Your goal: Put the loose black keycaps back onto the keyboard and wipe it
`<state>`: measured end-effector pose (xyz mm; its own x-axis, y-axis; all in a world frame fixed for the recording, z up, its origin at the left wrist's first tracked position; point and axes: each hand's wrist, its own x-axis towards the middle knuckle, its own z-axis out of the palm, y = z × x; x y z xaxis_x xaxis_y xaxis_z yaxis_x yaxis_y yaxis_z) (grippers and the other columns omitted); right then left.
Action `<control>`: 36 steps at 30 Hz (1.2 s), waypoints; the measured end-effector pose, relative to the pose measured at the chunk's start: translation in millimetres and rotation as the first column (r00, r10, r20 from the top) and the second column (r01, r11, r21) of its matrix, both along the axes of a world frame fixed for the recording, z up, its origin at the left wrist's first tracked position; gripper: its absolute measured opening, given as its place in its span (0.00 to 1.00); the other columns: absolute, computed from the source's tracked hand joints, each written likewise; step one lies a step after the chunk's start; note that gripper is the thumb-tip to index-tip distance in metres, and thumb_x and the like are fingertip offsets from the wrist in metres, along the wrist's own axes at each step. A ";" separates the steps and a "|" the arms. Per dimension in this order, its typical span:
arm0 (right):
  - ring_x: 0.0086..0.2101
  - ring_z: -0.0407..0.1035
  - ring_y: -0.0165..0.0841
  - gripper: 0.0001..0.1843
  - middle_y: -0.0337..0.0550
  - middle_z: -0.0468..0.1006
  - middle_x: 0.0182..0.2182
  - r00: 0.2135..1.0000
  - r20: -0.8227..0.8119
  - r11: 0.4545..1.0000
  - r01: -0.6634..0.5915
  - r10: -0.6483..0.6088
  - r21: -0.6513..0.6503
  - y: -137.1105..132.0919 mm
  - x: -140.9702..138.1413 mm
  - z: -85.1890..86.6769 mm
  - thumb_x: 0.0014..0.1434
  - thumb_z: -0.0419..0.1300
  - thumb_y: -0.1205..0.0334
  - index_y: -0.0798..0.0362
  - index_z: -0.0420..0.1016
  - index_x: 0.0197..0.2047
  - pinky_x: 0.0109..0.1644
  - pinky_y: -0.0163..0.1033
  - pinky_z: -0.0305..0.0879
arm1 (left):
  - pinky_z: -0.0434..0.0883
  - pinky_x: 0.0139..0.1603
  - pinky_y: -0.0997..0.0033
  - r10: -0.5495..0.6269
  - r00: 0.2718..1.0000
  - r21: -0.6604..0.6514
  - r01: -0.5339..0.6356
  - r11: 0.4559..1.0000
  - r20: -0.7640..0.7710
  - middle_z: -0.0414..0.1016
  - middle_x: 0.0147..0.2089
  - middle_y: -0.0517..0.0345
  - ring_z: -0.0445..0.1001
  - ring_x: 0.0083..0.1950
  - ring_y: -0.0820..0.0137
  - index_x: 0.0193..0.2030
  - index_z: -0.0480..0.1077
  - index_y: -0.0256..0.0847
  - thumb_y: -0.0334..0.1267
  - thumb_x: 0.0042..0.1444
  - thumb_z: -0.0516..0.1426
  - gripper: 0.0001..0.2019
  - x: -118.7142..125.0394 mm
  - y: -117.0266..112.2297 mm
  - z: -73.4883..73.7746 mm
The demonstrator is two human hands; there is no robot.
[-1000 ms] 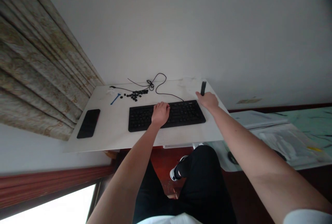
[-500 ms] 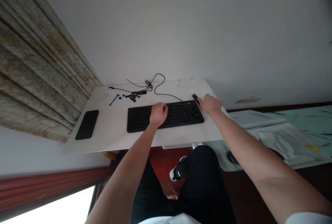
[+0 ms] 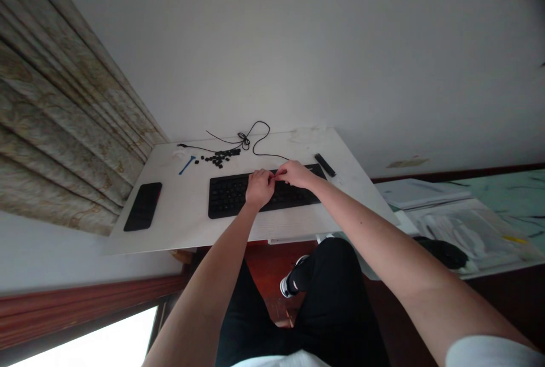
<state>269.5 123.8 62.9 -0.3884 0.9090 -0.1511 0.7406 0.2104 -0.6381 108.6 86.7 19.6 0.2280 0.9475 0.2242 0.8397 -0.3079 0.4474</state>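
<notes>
Over the middle of the black keyboard, the left hand and right hand meet, fingers bunched narrow, tips touching; can't tell if they're pinching something tiny. Keyboard runs lengthwise along the white desk. Right hand has moved off the slim black stick, now lying angled past the keyboard's right end.

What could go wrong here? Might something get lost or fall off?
The right hand and left hand meet over the black keyboard, so anything small between those fingers could slip among the keys and be hard to spot. The black stick lies near the edge of the white tabletop and might roll off. Tugging the thin black cable might scatter the loose black keycaps.
</notes>
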 end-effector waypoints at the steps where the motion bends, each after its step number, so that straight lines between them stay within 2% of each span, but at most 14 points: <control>1: 0.25 0.70 0.29 0.07 0.38 0.79 0.22 1.000 0.011 1.000 -0.013 0.012 0.013 2.1 1.5 -0.9 0.56 0.64 0.62 0.54 0.84 0.33 0.31 0.32 0.61 | 0.66 0.55 0.58 -0.003 1.000 0.001 0.003 1.000 0.001 0.76 0.44 0.52 0.72 0.52 0.60 0.42 0.73 0.43 0.36 0.65 0.53 0.07 0.0 0.6 -0.6; 5: 0.33 0.74 0.33 0.07 0.44 0.83 0.31 0.996 0.072 0.996 -0.052 0.046 0.078 10.1 4.4 -6.8 0.57 0.63 0.65 0.53 0.84 0.34 0.38 0.34 0.64 | 0.66 0.55 0.58 0.000 0.999 0.019 0.000 1.000 0.032 0.76 0.45 0.52 0.72 0.51 0.61 0.43 0.73 0.42 0.35 0.67 0.50 0.09 -0.3 2.9 -4.1; 11: 0.38 0.75 0.37 0.08 0.48 0.84 0.37 0.988 0.128 0.995 -0.089 0.082 0.047 21.5 6.6 -14.4 0.59 0.62 0.64 0.54 0.84 0.37 0.43 0.37 0.66 | 0.66 0.56 0.60 0.045 0.990 0.036 -0.050 0.998 0.130 0.76 0.48 0.50 0.72 0.52 0.62 0.48 0.71 0.40 0.27 0.64 0.50 0.12 -1.0 4.2 -8.2; 17: 0.36 0.74 0.36 0.09 0.45 0.84 0.35 0.974 0.147 0.985 -0.174 0.172 -0.003 31.8 6.9 -12.1 0.58 0.62 0.62 0.53 0.84 0.37 0.42 0.38 0.64 | 0.66 0.56 0.60 0.040 0.988 0.019 -0.044 0.999 0.149 0.76 0.47 0.50 0.72 0.52 0.62 0.47 0.71 0.40 0.24 0.58 0.52 0.14 -2.1 3.7 -8.2; 24: 0.34 0.72 0.35 0.07 0.43 0.82 0.32 0.957 0.182 0.974 -0.214 0.225 -0.076 35.1 3.0 -8.8 0.57 0.62 0.63 0.53 0.83 0.34 0.39 0.38 0.63 | 0.67 0.55 0.59 0.038 0.985 0.021 -0.042 0.999 0.170 0.76 0.46 0.50 0.72 0.51 0.61 0.47 0.71 0.39 0.22 0.54 0.52 0.16 -2.4 2.6 -5.7; 27: 0.35 0.72 0.36 0.07 0.44 0.82 0.34 0.955 0.243 0.985 -0.163 0.172 -0.057 37.2 -0.1 -7.9 0.55 0.65 0.61 0.54 0.81 0.36 0.38 0.37 0.63 | 0.67 0.55 0.59 0.037 0.984 0.018 -0.040 0.999 0.173 0.76 0.46 0.50 0.72 0.51 0.61 0.47 0.71 0.40 0.22 0.54 0.52 0.16 -2.3 2.2 -4.2; 30: 0.35 0.72 0.36 0.14 0.46 0.81 0.38 0.953 0.287 0.995 -0.099 0.095 0.000 39.6 -2.5 -7.3 0.51 0.69 0.60 0.54 0.79 0.41 0.36 0.37 0.62 | 0.67 0.55 0.59 0.043 0.985 0.005 -0.044 0.999 0.169 0.76 0.46 0.50 0.72 0.50 0.61 0.47 0.71 0.40 0.22 0.54 0.52 0.16 -1.9 1.5 -2.5; 32: 0.35 0.71 0.35 0.14 0.45 0.81 0.37 0.948 0.300 0.994 -0.110 0.107 -0.006 41.0 -3.3 -6.7 0.51 0.69 0.59 0.54 0.77 0.40 0.35 0.36 0.61 | 0.67 0.56 0.59 0.048 0.985 -0.005 -0.047 0.999 0.165 0.76 0.46 0.50 0.73 0.51 0.61 0.47 0.71 0.40 0.23 0.54 0.53 0.16 -1.3 0.9 -1.6; 36: 0.31 0.70 0.34 0.09 0.43 0.79 0.31 0.929 0.332 0.987 -0.151 0.162 -0.060 43.3 -3.8 -5.3 0.52 0.68 0.58 0.52 0.75 0.34 0.32 0.37 0.59 | 0.67 0.56 0.58 0.042 0.988 -0.010 -0.041 0.999 0.149 0.76 0.47 0.50 0.72 0.52 0.61 0.47 0.71 0.41 0.24 0.55 0.53 0.15 -0.1 0.0 -1.2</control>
